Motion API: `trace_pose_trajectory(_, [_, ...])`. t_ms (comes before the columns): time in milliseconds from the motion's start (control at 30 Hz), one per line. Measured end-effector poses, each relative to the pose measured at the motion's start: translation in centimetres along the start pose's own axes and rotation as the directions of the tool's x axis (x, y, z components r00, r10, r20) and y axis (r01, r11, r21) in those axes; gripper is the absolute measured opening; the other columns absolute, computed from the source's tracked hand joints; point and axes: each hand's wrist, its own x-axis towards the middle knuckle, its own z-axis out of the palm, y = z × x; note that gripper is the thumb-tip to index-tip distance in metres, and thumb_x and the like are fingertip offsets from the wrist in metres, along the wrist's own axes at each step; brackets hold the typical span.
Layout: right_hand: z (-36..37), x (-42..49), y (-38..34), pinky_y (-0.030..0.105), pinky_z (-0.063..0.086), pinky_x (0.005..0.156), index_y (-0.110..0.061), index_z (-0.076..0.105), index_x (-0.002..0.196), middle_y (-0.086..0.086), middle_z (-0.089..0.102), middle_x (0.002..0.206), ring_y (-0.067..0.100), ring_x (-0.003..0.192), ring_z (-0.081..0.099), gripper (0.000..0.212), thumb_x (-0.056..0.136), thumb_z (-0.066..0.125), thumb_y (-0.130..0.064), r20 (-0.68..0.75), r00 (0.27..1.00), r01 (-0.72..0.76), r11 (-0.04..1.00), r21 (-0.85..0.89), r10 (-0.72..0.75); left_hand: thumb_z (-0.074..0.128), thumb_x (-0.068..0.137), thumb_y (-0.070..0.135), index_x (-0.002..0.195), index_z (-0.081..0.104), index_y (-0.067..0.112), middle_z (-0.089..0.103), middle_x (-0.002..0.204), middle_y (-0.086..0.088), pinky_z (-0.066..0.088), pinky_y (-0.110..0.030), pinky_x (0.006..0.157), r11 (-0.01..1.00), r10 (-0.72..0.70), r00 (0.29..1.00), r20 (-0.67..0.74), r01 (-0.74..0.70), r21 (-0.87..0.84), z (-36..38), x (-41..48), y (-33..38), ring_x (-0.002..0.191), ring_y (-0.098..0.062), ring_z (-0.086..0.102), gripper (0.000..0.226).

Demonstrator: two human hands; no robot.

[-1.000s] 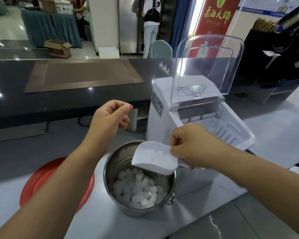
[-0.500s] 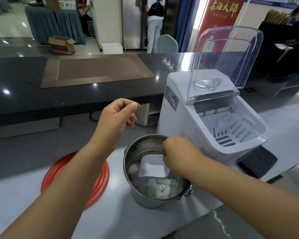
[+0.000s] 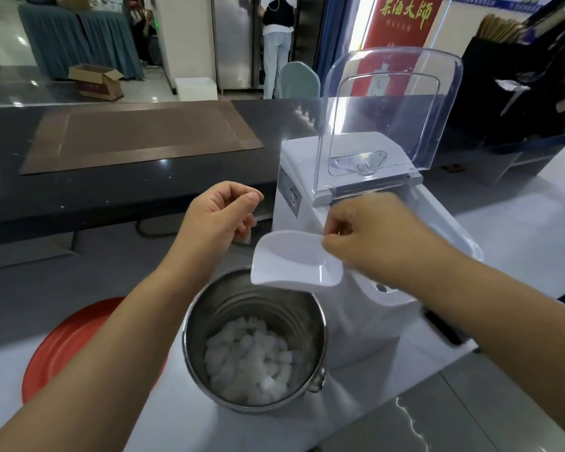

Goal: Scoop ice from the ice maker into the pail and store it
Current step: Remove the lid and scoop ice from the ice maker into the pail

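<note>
A steel pail [image 3: 190,347] stands on the white counter, holding a layer of ice cubes [image 3: 248,357] at its bottom. My right hand [image 3: 369,243] grips a white plastic scoop [image 3: 294,261] by its handle, above the pail's far rim; the scoop looks empty. Behind it is the white ice maker [image 3: 366,321] with its clear lid [image 3: 388,109] raised upright. My left hand [image 3: 219,220] hovers left of the machine, fingers loosely curled, holding nothing.
A red round tray [image 3: 62,340] lies left of the pail, partly under my left arm. A dark raised bar counter [image 3: 111,164] runs across behind. A black object [image 3: 444,331] lies right of the ice maker. A person stands far back.
The scoop, full over the pail a second ago, dipped into the pail and emptied its ice, then rose out toward the ice maker. My left hand stayed hovering.
</note>
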Motion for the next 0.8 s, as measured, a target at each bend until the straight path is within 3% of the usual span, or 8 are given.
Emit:
trace_pose_trajectory(267, [-4.8,3.3,9.5,0.019,0.041,0.049,-0.022,0.066,0.063,-0.012,0.061,0.057,0.001,0.054,0.057,0.017,0.079,0.064,-0.019,-0.125,0.991,-0.051,0.997,-0.057,0.044,0.061,0.09,0.016,0.106,0.06,0.018,0.063,0.062,0.008,0.049,-0.018,0.055,0.999,0.0,0.997,0.076,-0.002,0.033,5.5,2.5,-0.4,0.057,-0.005,0.057,0.017])
trace_pose_trajectory(400, [-4.5,4.5,13.1,0.016,0.037,0.05,-0.026,0.067,0.07,-0.015,0.059,0.065,0.001,0.061,0.056,0.015,0.084,0.063,-0.022,0.009,1.0,-0.025,0.987,-0.159,0.027,0.054,0.094,0.024,0.109,0.059,0.017,0.063,0.065,0.006,0.049,-0.018,0.056,0.996,0.068,0.996,0.051,-0.07,0.046,7.0,3.7,-0.2,0.057,-0.006,0.055,0.017])
trace_pose_trajectory(467, [-4.2,5.0,14.3,0.015,0.036,0.052,-0.027,0.07,0.08,-0.017,0.056,0.069,0.002,0.065,0.054,0.012,0.086,0.06,-0.025,0.088,0.995,0.06,0.966,-0.25,-0.038,0.05,0.096,0.026,0.106,0.061,0.017,0.062,0.067,0.004,0.049,-0.018,0.057,0.987,0.131,0.991,0.04,-0.134,0.089,7.6,4.2,-0.2,0.059,-0.007,0.055,0.017])
trace_pose_trajectory(600, [-3.7,6.1,15.6,0.026,0.047,0.062,-0.029,0.071,0.094,-0.006,0.066,0.081,0.016,0.072,0.059,0.02,0.091,0.051,-0.027,0.189,0.961,0.265,0.864,-0.428,-0.201,0.043,0.098,0.026,0.1,0.06,0.022,0.058,0.069,0.007,0.048,-0.015,0.059,0.923,0.284,0.959,0.002,-0.274,0.27,8.8,4.8,-0.6,0.063,-0.007,0.056,0.017])
trace_pose_trajectory(700, [-3.2,6.8,16.0,0.028,0.05,0.065,-0.032,0.066,0.104,-0.007,0.066,0.091,0.017,0.081,0.061,0.021,0.093,0.049,-0.027,0.3,0.897,0.437,0.752,-0.493,-0.324,0.038,0.097,0.032,0.103,0.057,0.02,0.054,0.066,-0.003,0.043,-0.009,0.058,0.845,0.386,0.921,-0.049,-0.332,0.418,9.7,4.7,-1.2,0.06,-0.014,0.054,0.023])
trace_pose_trajectory(800, [-2.7,7.1,16.6,0.027,0.046,0.06,-0.032,0.061,0.101,-0.011,0.062,0.088,0.015,0.084,0.06,0.016,0.087,0.06,-0.024,0.422,0.818,0.572,0.626,-0.529,-0.391,0.034,0.098,0.035,0.107,0.055,0.023,0.054,0.065,-0.002,0.047,-0.028,0.054,0.801,0.419,0.903,-0.088,-0.323,0.504,10.2,4.6,-1.6,0.058,-0.015,0.053,0.026])
